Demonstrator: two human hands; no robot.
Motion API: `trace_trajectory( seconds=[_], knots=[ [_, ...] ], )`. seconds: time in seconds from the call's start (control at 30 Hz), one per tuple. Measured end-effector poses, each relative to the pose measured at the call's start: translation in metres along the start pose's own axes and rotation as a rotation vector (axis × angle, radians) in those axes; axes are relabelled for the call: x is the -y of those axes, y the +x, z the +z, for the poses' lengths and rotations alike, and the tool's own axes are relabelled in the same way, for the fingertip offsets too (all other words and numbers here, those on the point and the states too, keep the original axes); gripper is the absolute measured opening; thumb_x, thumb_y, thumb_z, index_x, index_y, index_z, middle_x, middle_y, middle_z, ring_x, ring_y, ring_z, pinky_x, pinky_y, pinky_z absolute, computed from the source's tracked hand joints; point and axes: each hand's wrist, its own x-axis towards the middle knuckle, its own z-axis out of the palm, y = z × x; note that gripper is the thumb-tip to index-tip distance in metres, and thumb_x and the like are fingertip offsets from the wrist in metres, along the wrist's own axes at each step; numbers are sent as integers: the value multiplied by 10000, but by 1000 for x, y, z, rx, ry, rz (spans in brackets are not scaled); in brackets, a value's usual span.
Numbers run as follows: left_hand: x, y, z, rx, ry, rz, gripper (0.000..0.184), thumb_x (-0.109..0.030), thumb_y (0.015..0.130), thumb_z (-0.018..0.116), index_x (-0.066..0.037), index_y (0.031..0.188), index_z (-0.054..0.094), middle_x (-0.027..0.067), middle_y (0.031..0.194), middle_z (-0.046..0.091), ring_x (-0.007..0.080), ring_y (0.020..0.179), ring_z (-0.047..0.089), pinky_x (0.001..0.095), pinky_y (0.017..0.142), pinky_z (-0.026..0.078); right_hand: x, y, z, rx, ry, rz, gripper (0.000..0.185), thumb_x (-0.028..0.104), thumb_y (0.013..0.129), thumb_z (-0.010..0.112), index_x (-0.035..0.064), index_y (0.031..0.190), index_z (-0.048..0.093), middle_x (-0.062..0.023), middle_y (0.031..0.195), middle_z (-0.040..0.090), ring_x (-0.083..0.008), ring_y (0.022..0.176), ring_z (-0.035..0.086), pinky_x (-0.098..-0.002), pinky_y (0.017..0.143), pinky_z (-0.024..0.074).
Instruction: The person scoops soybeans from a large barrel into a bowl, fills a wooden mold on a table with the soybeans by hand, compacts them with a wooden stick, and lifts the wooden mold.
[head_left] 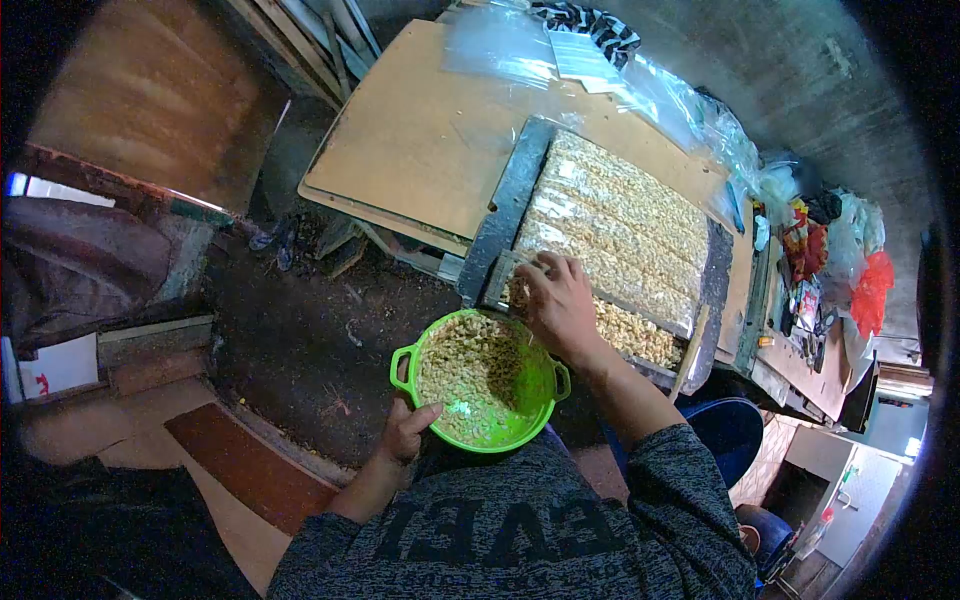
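My left hand (408, 425) grips the lower left side of a green basin (401, 368), thumb over its rim. Pale, crumbly grains (465, 360) lie inside the basin. At the near left corner of a dark tray (520, 180), my right hand (560, 305) has its fingers bent down onto the grains near a block-like piece (500, 280); its fingertips are partly hidden. The tray holds a wide slab of pressed grains (620, 225) under shiny clear film, with looser grains (635, 335) along its near edge.
The tray rests on a wooden board (410, 120). Clear plastic sheets (500, 45) lie at the back. Plastic bags, one of them red (872, 292), are heaped at the right. A wooden strip (692, 350) stands by the tray's near right corner.
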Motion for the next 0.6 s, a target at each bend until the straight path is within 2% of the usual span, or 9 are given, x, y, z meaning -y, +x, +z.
trace_trajectory(
  seconds=[0.13, 0.3, 0.6],
  knots=[
    [-5, 1, -1, -8, 28, -40, 909, -132, 757, 623, -59, 1540, 167, 163, 1425, 441, 298, 1295, 471, 434, 1102, 378, -4, -1, 4, -32, 30, 38, 363, 66, 828, 604, 136, 1183, 639, -155, 1237, 561, -378, 1137, 494, -477, 965, 439],
    [-4, 3, -2, 10, 14, -37, 926, -133, 748, 634, -63, 1542, 164, 166, 1423, 442, 296, 1295, 472, 432, 1103, 377, -5, -2, 11, -50, 31, -98, 381, 36, 803, 603, 156, 1161, 649, -148, 1228, 560, -374, 1110, 501, -473, 964, 440],
    [9, -4, -5, 2, 11, -11, 913, -98, 769, 628, -65, 1550, 157, 157, 1435, 434, 282, 1297, 469, 420, 1101, 377, 6, -27, 0, 5, 71, -191, 420, -10, 726, 613, 136, 1119, 647, -138, 1199, 569, -370, 1120, 510, -468, 920, 468]
  ],
)
